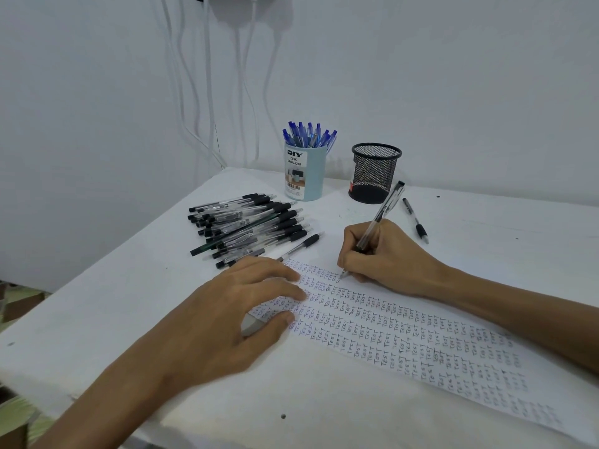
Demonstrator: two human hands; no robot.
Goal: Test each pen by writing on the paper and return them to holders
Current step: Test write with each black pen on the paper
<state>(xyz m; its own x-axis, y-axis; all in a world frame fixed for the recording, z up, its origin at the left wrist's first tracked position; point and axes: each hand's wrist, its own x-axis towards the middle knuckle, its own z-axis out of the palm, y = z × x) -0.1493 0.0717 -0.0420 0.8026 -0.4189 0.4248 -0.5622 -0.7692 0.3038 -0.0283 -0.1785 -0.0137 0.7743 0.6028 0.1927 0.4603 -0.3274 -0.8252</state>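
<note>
My right hand (389, 254), mid-frame, has its fingers clamped round a clear pen (379, 218), tip on the paper (405, 345) at its upper edge. My left hand (246, 299), fingers straight and apart, presses the paper's left end. Above lie the pen pile (246, 228), the blue holder (304, 173) and the mesh holder (374, 173); bare table (97, 319) spreads lower left

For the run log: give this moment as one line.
step: writing test | right hand: writes with pen on paper | left hand: presses paper flat | blue pens: in light-blue holder
</note>
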